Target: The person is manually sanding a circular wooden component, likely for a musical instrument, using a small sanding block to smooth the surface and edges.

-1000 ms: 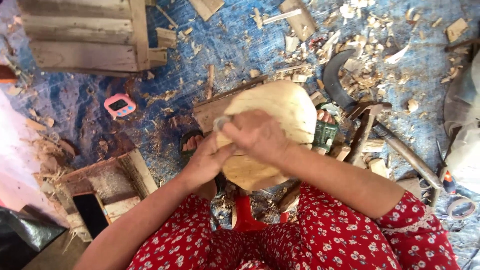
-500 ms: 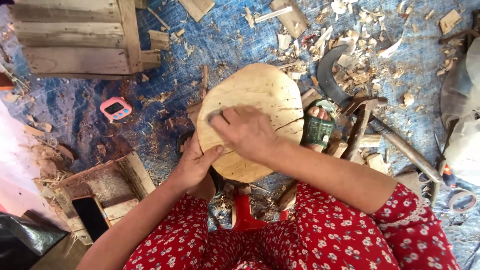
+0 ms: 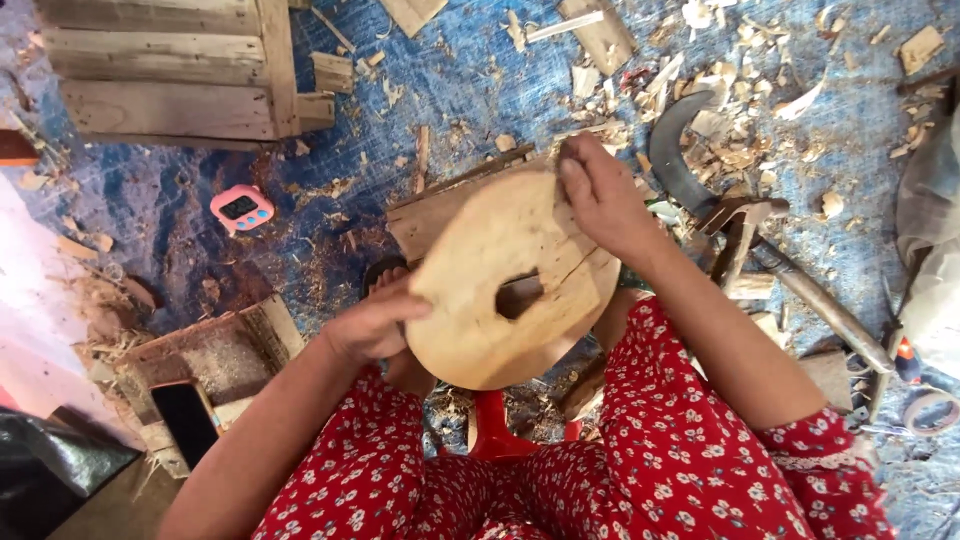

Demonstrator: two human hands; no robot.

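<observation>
I hold a round, pale wooden disc [image 3: 495,275] in front of me, tilted, with a rectangular hole near its middle and a crack running from the hole to its right edge. My left hand [image 3: 375,325] grips its lower left rim. My right hand [image 3: 600,195] pinches its upper right rim. My sleeves and lap are in red flowered cloth. A flat wooden board [image 3: 435,215] lies under the disc on the ground.
A blue tarp [image 3: 430,90] strewn with wood chips covers the ground. A curved metal blade [image 3: 672,150] and a long-handled tool [image 3: 810,295] lie to the right. A pink timer [image 3: 241,208], planks [image 3: 160,70] and a small wooden box [image 3: 200,365] are on the left.
The disc has been turned and tilted, so its hole now shows. My right hand moved from the disc's face up to its upper rim. My left hand shifted up along the left rim.
</observation>
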